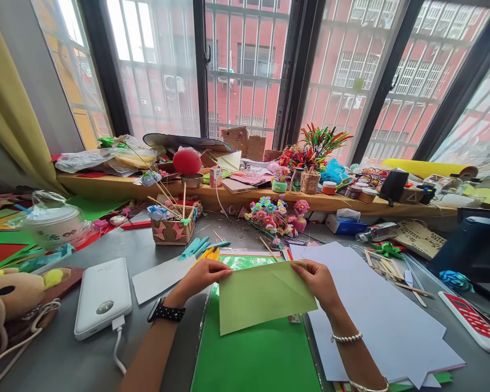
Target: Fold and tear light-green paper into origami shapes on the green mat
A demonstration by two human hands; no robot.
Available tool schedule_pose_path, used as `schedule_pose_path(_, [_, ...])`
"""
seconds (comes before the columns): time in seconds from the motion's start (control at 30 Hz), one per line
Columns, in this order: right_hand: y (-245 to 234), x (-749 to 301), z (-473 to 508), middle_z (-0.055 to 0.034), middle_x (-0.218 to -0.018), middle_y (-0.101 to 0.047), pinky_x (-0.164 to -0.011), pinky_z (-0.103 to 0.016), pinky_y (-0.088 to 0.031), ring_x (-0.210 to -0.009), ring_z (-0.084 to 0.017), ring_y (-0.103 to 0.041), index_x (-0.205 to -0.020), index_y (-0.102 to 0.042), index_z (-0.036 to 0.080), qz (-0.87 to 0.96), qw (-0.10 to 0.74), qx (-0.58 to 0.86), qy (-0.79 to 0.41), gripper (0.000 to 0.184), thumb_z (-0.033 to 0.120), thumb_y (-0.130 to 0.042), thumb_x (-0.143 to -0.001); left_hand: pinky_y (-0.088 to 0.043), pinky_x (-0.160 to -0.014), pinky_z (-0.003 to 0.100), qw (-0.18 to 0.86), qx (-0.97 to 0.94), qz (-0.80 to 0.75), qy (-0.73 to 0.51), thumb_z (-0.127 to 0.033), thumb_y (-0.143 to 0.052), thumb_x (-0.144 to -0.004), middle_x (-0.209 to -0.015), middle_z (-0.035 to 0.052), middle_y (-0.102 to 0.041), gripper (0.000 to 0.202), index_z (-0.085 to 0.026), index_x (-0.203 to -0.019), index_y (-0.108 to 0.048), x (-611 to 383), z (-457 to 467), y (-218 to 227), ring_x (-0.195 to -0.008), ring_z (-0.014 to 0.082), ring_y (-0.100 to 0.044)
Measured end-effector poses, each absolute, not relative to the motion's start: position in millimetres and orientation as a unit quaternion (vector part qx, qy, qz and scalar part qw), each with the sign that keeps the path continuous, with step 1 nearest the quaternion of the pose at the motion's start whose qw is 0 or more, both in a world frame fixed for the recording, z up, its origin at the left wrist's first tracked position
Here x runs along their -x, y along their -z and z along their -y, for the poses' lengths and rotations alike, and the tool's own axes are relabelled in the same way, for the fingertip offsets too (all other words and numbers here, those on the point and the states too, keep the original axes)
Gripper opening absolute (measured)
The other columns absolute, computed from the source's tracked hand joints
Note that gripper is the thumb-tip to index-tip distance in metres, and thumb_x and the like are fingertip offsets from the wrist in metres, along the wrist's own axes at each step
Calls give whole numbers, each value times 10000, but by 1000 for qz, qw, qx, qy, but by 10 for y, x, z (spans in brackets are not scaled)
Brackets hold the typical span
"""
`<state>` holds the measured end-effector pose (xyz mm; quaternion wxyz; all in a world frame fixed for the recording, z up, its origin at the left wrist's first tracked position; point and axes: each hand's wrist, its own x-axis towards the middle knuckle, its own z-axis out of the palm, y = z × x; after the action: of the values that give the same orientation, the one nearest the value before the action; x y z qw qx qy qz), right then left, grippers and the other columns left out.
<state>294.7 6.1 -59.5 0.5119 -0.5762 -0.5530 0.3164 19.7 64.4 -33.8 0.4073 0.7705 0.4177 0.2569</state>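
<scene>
A light green sheet of paper (265, 296) hangs between my two hands, held up by its top corners. My left hand (204, 276) pinches the upper left corner, and a dark watch is on that wrist. The upper right corner is gripped by my right hand (316, 280), thumb and fingers closed on it; beaded bracelets circle that arm. A faint diagonal crease runs across the sheet's right part. Below it lies a brighter green pack of paper (255, 359) in a clear sleeve, partly hidden by the held sheet.
White paper sheets (375, 305) spread to the right, with a red and white calculator (473, 321) beyond. A white power bank (103, 296) with a cable lies left. Behind stand a cardboard box (173, 231) with sticks and a bunch of craft flowers (269, 215). Craft supplies crowd the windowsill.
</scene>
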Motion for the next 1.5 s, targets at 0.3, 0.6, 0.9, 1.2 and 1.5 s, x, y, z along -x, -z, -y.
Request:
schedule_pose_path(0.3, [596,-3047,-62,-38,-682,-651,-517,-258,-412,-601,-176,-560,-797,-654,149,513,544,574,-335,335,445,-566,-666,-477,-670,307,471,-682,-448,-336,-403,-608,-608,-691,49,-672,265,-160,-691,-676,17,-659,272,-680,199,-611])
schedule_pose_path(0.6, [645,-2693,-47,-36,-645,-616,-496,-236,-381,-581,-152,-516,-697,-648,141,572,507,536,-359,290,418,-562,-681,-401,-796,289,160,-822,-395,-377,-359,-498,-743,-940,47,-646,264,-213,-921,-626,-435,-449,327,-888,195,-563])
schedule_pose_path(0.9, [630,-2567,-5,1,-540,-555,-451,-207,-327,-516,-120,-477,-589,-614,154,612,476,531,-341,288,394,-522,-718,-356,-540,202,241,-857,-382,-247,-365,-444,-766,-663,-4,-628,254,-194,-734,-629,-638,-351,467,-594,121,-521])
schedule_pose_path(1.2, [561,-2764,-33,-55,-667,-645,-608,-271,-463,-619,-160,-594,-728,-618,141,479,585,518,-399,328,459,-570,-663,-341,-540,193,307,-830,-402,-234,-413,-453,-734,-658,5,-597,312,-156,-720,-628,-555,-427,482,-608,123,-499])
schedule_pose_path(1.5, [684,-2676,-45,-37,-653,-652,-490,-232,-403,-572,-162,-568,-716,-656,144,557,491,531,-408,279,408,-587,-655,-347,-537,189,356,-824,-386,-214,-380,-463,-726,-645,3,-576,279,-148,-696,-617,-514,-462,455,-614,123,-492])
